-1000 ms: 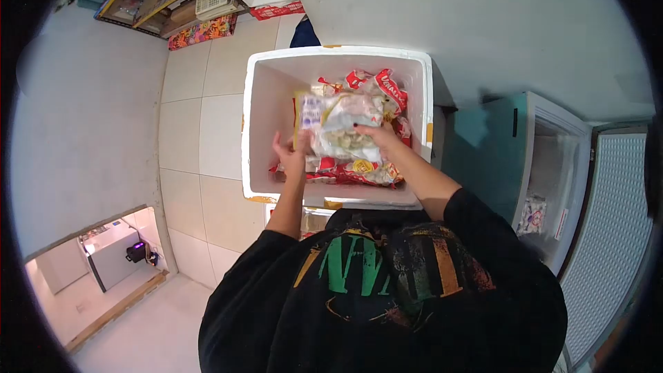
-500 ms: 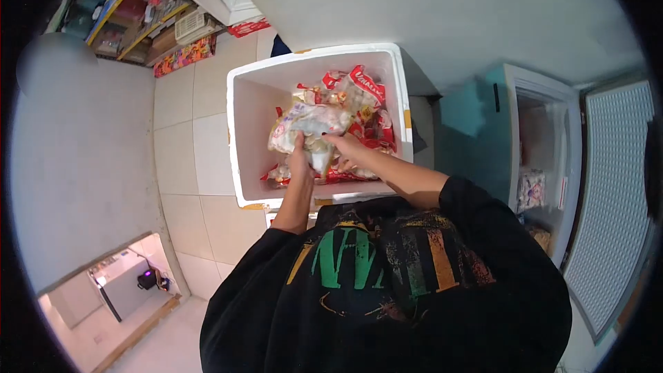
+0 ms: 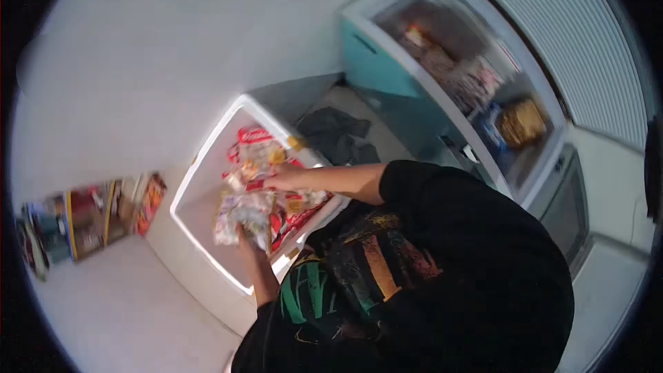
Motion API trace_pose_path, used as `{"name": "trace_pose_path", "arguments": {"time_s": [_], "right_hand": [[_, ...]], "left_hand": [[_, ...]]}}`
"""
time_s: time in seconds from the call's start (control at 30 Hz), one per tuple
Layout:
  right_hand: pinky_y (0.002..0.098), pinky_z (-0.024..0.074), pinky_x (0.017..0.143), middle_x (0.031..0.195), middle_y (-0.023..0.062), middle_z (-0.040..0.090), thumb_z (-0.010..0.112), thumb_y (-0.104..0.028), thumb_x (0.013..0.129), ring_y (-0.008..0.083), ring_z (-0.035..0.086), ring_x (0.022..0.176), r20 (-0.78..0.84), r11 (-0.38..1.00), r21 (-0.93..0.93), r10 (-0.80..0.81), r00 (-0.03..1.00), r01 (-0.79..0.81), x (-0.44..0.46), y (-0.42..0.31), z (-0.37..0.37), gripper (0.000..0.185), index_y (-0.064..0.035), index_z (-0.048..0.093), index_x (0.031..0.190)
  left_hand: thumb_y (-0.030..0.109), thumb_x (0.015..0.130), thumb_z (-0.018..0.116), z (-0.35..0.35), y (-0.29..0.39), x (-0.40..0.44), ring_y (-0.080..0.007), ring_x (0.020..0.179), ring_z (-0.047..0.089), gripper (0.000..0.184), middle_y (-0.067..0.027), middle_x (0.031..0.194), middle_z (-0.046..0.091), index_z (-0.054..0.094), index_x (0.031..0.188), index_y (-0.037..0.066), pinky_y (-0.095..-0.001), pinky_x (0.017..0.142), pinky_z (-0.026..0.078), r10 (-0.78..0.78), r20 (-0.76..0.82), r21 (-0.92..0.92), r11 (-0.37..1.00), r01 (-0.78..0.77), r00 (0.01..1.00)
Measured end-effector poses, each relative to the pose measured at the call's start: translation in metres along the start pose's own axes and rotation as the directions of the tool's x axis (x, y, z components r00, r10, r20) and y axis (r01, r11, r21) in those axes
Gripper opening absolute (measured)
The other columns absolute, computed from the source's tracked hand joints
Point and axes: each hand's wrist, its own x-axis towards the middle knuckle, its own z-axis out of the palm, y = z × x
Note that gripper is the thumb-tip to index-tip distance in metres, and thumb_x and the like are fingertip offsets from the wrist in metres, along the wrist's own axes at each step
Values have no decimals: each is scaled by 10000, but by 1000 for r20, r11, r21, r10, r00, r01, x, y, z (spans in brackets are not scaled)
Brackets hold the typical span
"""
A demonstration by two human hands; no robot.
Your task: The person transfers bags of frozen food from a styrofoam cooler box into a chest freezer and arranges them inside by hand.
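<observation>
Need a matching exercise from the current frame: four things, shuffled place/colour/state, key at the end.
Things:
1. Freezer
2. Dark cloth
3. Golden-brown package
4. Pale plastic bag

Place, colour or state:
A. Inside the freezer
B. Touched by the left hand
C. Teal outer side, open
D. Between the white foam box and the freezer

Right pairs: 1-C, 2-D, 3-A, 4-B
</observation>
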Motion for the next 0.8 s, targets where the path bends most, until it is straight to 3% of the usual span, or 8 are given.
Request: {"name": "trace_pose_path", "arguments": {"time_s": [0.03,0.13,0.3,0.43,0.5,0.6,0.7,0.8], "right_hand": [[280,419,498,589,51,544,584,-352,690,131,527,544,140,997,71,19,990,-30,-21,-21,-23,327,-42,585,796],[265,432,531,675,50,585,595,-319,699,132,558,611,115,966,248,37,993,-65,-50,-18,-53,320,-38,572,850],[257,447,535,740,73,591,607,-261,721,112,562,638,-180,897,416,-80,980,149,-129,-3,-154,392,7,497,986],[246,472,536,718,88,598,585,-159,752,136,591,672,-614,643,641,102,783,419,-202,61,-238,265,16,510,937],[242,472,553,771,98,601,564,-126,766,146,591,672,-685,683,626,250,685,377,-262,80,-269,243,19,508,953],[251,474,575,839,103,587,524,-64,782,155,592,710,-746,619,642,370,553,452,-318,149,-288,193,11,506,959],[265,473,613,844,102,577,474,-14,794,157,587,752,-798,674,600,463,386,431,-359,205,-294,165,12,496,956],[264,469,646,839,99,577,457,3,792,159,584,766,-838,660,536,489,242,526,-382,251,-289,162,22,488,950]], "left_hand": [[247,813,568,18,12,-11,-220,936,530,484,-130,1087,519,414,1182,-26,-328,806,445,-4,-28,37,999,5,1000],[197,802,589,108,40,-70,-234,932,523,471,-162,1094,502,415,1162,-50,-329,791,448,263,88,114,956,-272,961],[129,791,599,239,56,-126,-221,929,511,491,-157,1088,496,362,1192,-28,-315,765,448,425,448,62,863,-501,787],[112,787,603,357,32,-133,-178,896,516,479,-118,1046,517,370,1189,-4,-285,758,435,350,681,76,840,-538,643],[103,779,612,425,17,-157,-162,862,530,425,-84,996,543,420,1145,4,-274,755,434,160,784,178,868,-464,600],[116,762,636,526,-39,-163,-145,833,545,369,-65,950,567,476,1080,15,-258,723,442,40,935,175,811,-558,352],[161,707,693,618,-114,-166,-153,842,553,404,-77,945,577,510,1030,2,-276,720,446,-176,931,341,726,-598,319],[234,671,714,688,-214,-104,-191,845,560,463,-106,952,579,521,1010,-14,-302,737,447,-273,909,409,443,-798,314]]}}
